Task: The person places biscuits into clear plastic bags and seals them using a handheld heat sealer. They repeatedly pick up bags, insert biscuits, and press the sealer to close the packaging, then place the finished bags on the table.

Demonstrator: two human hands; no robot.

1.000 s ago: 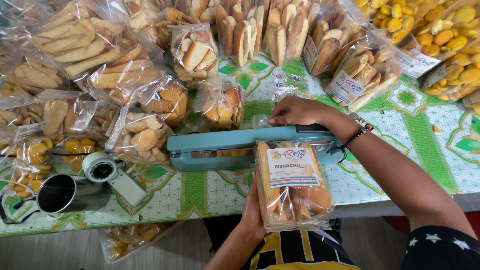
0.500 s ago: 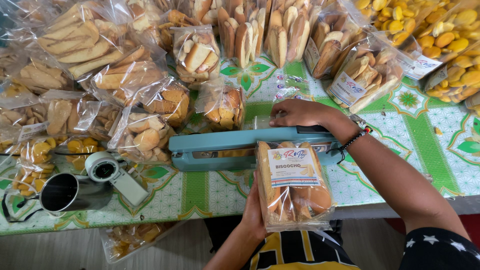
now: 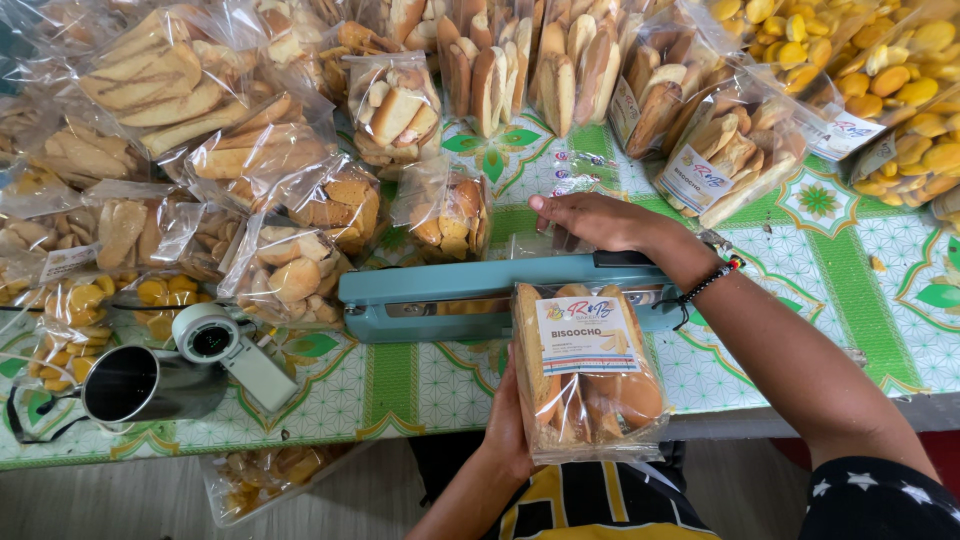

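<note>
Left hand [image 3: 510,425] grips the labelled biscuit bag [image 3: 587,375] in the teal heat sealer [image 3: 480,298]; right hand [image 3: 590,220] lies flat on its arm, sealed bags [image 3: 290,200] piled behind.

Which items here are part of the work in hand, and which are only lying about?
In use:
left hand holding clear labelled bag of toasted bread slices
right hand on teal bar-shaped heat sealer

Lying about:
metal cup
white tape dispenser
piled filled bags
green patterned tablecloth

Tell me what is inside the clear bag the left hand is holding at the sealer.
The clear bag in the left hand holds long toasted bread slices standing on end. A white label covers the upper part, and the bag's top edge is hidden in the teal sealer.
</note>
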